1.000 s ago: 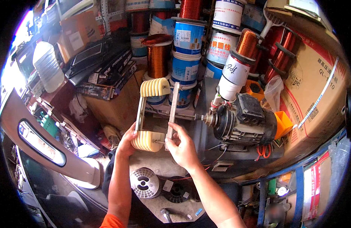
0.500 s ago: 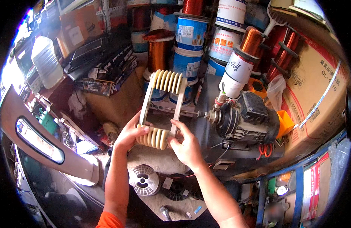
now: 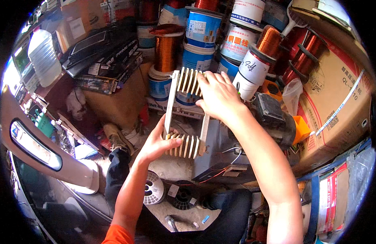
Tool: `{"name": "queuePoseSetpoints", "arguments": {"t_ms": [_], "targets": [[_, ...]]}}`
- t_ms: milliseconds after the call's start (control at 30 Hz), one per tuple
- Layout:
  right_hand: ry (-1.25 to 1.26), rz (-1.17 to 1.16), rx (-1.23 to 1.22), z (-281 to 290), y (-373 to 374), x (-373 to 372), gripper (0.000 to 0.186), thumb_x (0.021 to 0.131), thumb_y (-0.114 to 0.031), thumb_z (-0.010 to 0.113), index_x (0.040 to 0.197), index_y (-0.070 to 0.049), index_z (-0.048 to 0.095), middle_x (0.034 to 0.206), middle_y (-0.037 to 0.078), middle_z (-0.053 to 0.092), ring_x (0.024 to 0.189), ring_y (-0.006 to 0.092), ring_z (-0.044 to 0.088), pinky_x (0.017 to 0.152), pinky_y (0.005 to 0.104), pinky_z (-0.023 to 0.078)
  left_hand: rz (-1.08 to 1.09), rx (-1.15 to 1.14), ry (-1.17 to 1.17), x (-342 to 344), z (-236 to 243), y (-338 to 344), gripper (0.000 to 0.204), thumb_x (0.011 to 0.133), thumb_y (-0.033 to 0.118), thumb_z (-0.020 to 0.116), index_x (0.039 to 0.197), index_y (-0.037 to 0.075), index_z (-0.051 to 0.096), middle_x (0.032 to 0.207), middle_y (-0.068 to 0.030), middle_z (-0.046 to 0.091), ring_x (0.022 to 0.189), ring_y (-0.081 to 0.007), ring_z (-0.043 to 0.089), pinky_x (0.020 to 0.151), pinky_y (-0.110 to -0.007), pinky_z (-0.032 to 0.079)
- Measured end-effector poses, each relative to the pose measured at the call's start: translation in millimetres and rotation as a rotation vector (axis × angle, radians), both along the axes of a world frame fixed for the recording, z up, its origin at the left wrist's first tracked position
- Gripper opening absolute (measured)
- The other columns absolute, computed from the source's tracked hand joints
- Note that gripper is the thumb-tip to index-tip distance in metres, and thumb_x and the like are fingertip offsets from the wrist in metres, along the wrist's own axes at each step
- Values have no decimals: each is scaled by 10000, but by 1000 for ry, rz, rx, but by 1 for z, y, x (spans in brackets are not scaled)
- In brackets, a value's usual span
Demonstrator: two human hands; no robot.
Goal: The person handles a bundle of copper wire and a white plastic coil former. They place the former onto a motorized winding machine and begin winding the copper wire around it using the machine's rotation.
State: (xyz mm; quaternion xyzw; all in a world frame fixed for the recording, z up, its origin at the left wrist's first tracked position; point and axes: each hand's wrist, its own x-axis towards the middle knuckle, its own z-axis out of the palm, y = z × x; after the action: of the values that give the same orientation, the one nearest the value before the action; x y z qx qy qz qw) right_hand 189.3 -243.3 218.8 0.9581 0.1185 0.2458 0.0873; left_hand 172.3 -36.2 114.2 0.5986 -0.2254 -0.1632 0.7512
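A coil-winding former made of two flat metal bars (image 3: 171, 99) and two cream ribbed blocks stands upright in front of me. My left hand (image 3: 158, 143) is closed around its lower left corner, thumb across the lower ribbed block (image 3: 186, 147). My right hand (image 3: 221, 95) lies over the right end of the upper ribbed block (image 3: 189, 81), fingers bent over its top and thumb below. Right of the former sits a dark electric motor (image 3: 273, 118), partly behind my right forearm. My hand and forearm hide any link between motor and former.
Blue and white wire buckets (image 3: 203, 28) and copper wire spools (image 3: 166, 53) are stacked behind. A large carton (image 3: 334, 93) stands at right. At left are a clear plastic jug (image 3: 44, 59) and a curved lamp-like stand (image 3: 35, 146). Two flat reels, one a white reel (image 3: 154, 189), lie below.
My right hand has moved up from the former's lower right bar to its upper ribbed block. My left hand stays at the lower left corner. The former has turned slightly, and the view has shifted.
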Motion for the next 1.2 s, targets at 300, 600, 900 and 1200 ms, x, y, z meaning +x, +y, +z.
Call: {"name": "queuePoseSetpoints", "arguments": {"t_ms": [300,600,900,1200], "targets": [[199,-239,-163,7,9,31,626,756,-162,639,1321,-6,418,1217,190,552,1167,314,517,1063,488,315,12,67,-62,10,-8,1,995,654,355,805,1425,-2,287,1243,-135,512,1134,-208,487,1004,-320,356],[236,-74,-116,12,-12,45,338,723,-191,604,1009,-13,586,953,232,646,933,385,618,840,452,494,16,87,-26,4,-1,-1,913,685,326,785,1410,13,326,1064,-106,591,981,-166,550,897,-275,434],[223,-76,-151,20,3,45,349,728,-232,636,997,-13,601,950,188,658,947,330,631,883,422,468,45,79,-58,8,-20,0,965,658,353,783,1419,11,298,1097,-77,550,1002,-167,528,919,-281,404],[486,-183,37,50,3,50,408,682,-250,647,970,35,601,965,243,642,943,358,626,828,410,504,-8,82,-30,10,0,3,1070,611,359,815,1436,-24,251,1361,-143,429,1256,-223,398,1065,-313,272]]}}
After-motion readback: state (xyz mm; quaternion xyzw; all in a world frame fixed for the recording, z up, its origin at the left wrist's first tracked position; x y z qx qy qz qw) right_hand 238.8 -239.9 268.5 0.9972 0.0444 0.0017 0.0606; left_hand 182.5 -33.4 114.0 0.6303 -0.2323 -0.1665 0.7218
